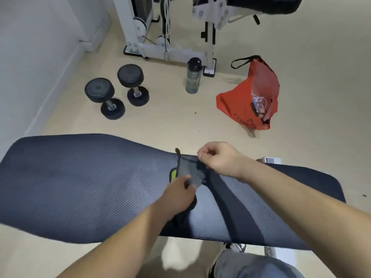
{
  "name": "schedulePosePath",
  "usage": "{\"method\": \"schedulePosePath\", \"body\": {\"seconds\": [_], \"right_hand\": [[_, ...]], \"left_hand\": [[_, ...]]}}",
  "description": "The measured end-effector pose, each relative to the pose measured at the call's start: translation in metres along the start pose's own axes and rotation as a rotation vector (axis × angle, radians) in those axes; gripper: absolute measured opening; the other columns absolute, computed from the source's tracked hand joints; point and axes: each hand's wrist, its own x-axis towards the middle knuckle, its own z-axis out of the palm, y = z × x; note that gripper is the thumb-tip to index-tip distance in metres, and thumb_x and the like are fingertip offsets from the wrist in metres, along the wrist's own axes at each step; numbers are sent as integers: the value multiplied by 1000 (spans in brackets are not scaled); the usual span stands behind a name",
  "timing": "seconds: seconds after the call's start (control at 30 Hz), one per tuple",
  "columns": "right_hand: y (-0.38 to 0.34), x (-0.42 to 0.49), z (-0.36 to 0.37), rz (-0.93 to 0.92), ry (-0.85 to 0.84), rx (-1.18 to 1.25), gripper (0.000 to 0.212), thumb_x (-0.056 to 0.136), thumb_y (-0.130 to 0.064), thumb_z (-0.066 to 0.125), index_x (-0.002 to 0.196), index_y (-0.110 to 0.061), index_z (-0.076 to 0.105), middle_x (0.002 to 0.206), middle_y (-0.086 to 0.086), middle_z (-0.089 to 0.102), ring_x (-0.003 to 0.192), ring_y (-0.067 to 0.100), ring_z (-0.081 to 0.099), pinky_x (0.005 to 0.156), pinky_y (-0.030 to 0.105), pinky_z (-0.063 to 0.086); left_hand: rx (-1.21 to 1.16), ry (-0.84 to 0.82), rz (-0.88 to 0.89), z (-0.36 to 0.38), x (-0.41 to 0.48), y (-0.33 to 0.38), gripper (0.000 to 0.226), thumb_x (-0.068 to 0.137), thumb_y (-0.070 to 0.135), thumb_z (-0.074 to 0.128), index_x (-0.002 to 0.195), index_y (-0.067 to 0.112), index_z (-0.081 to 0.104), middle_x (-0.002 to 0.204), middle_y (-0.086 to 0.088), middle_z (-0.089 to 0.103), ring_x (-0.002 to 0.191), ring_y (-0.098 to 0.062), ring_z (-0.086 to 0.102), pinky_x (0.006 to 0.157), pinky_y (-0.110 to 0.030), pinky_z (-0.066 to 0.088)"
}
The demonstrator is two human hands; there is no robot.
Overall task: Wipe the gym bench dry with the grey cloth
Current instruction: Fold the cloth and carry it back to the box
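Observation:
The dark ribbed gym bench (80, 187) runs across the lower half of the head view. A small grey cloth (189, 170) with a yellow tag on its left edge is stretched over the bench's middle. My left hand (178, 194) pinches the cloth's near edge between thumb and fingers. Its far right corner is gripped by my right hand (217, 158), close to the bench's far edge. Both forearms reach in from the bottom of the view.
On the beige floor beyond the bench stand two black dumbbells (116, 91), a clear water bottle (193, 76) and an open orange bag (254, 97). A white exercise machine (170, 27) fills the back. A wall runs along the left. My knee and shoe show below the bench.

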Motion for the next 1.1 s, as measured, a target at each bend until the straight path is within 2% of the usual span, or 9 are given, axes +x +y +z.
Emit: {"method": "schedulePosePath", "body": {"seconds": [0.07,0.17,0.23,0.33,0.4,0.47,0.6,0.8,1.1], "right_hand": [[-18,-44,-27,97,63,183,16,100,-22,61,88,-16,69,78,-1,60,72,15,55,65,27,46],[-54,-133,-74,264,262,375,19,98,-32,62,95,-13,67,80,-3,58,72,14,52,71,29,46],[-75,-191,-100,361,287,478,45,85,-56,68,95,-12,63,84,1,60,78,19,56,80,33,53],[-110,-262,-134,454,204,815,70,71,-76,75,116,-21,75,118,5,74,107,24,70,86,38,62],[-138,-305,-152,409,110,1008,66,82,-72,69,125,-23,76,118,2,76,104,22,72,81,33,61],[-163,-341,-161,336,86,1216,62,92,-66,61,130,-19,74,122,4,76,113,27,72,97,38,55],[-181,-402,-161,231,292,1377,60,93,-56,67,134,-11,70,131,15,72,125,32,67,116,45,44],[-152,-506,-154,177,673,1217,35,98,-39,68,126,-18,69,115,8,80,108,27,76,98,48,59],[-14,-621,-203,210,962,1316,41,92,-35,77,125,-11,68,112,8,81,101,26,78,75,34,62]], "left_hand": [[-400,-113,-115,-14,-34,41,30,94,25,49,111,5,64,99,-11,69,83,-24,64,75,-33,51],[-846,-281,-162,-51,-111,131,35,96,20,50,124,12,68,121,-18,72,108,-33,68,89,-41,49],[-1055,-374,-177,-77,-163,191,39,96,22,55,130,7,65,130,-26,66,116,-33,62,96,-39,43],[-1215,-456,-157,-109,-226,257,43,89,20,62,131,12,68,128,-15,70,121,-29,63,108,-40,41],[-1175,-528,-87,-119,-264,293,43,90,18,60,132,19,67,133,-13,68,123,-26,62,110,-41,40],[-1138,-609,-72,-124,-287,318,43,90,16,52,130,18,68,131,-15,69,114,-26,68,99,-40,51],[-1020,-797,-31,-121,-333,353,46,99,30,49,135,7,65,137,-18,64,125,-30,64,109,-48,45],[-584,-810,86,-61,-383,376,39,93,17,68,131,8,64,125,-21,71,116,-39,68,99,-50,53],[-210,-897,222,97,-422,459,24,95,23,69,116,13,75,117,-13,76,110,-31,72,101,-48,52]]}}
